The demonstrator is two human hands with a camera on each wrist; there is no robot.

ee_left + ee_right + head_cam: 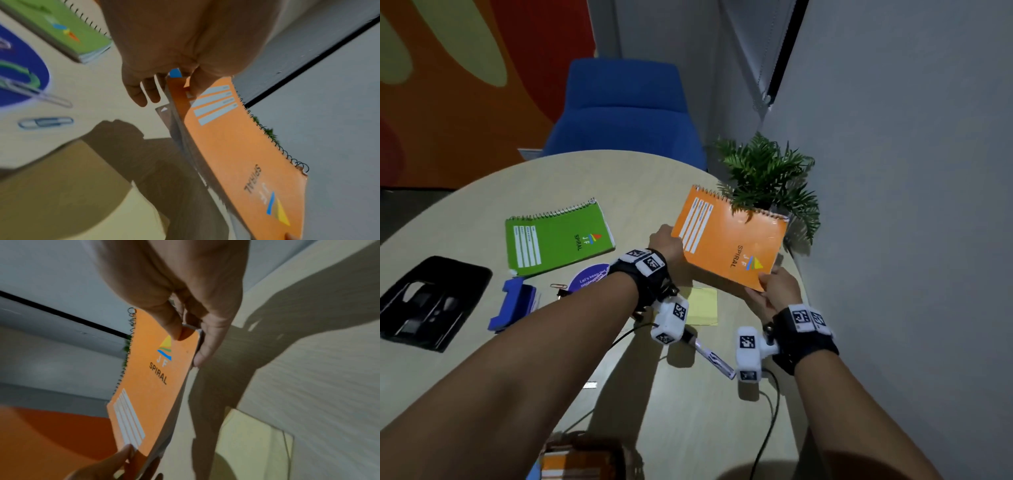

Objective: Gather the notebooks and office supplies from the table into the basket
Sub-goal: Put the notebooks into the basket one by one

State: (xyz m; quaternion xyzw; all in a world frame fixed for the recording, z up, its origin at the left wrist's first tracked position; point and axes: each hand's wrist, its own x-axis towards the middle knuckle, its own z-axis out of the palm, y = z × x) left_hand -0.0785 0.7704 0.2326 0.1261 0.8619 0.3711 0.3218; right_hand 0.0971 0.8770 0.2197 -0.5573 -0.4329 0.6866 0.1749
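Note:
An orange spiral notebook is lifted and tilted above the round table. My left hand pinches its left corner, thumb on the cover. My right hand pinches the near right corner by the logo. A green spiral notebook lies flat to the left. A yellow sticky pad lies under the lifted notebook. A pen, a blue eraser-like block and paper clips lie nearby. The basket sits at the bottom edge.
A black hole punch stands at the table's left. A purple round sticker lies by the clips. A potted plant stands behind the orange notebook at the wall. A blue chair is beyond the table. Cables trail near the front edge.

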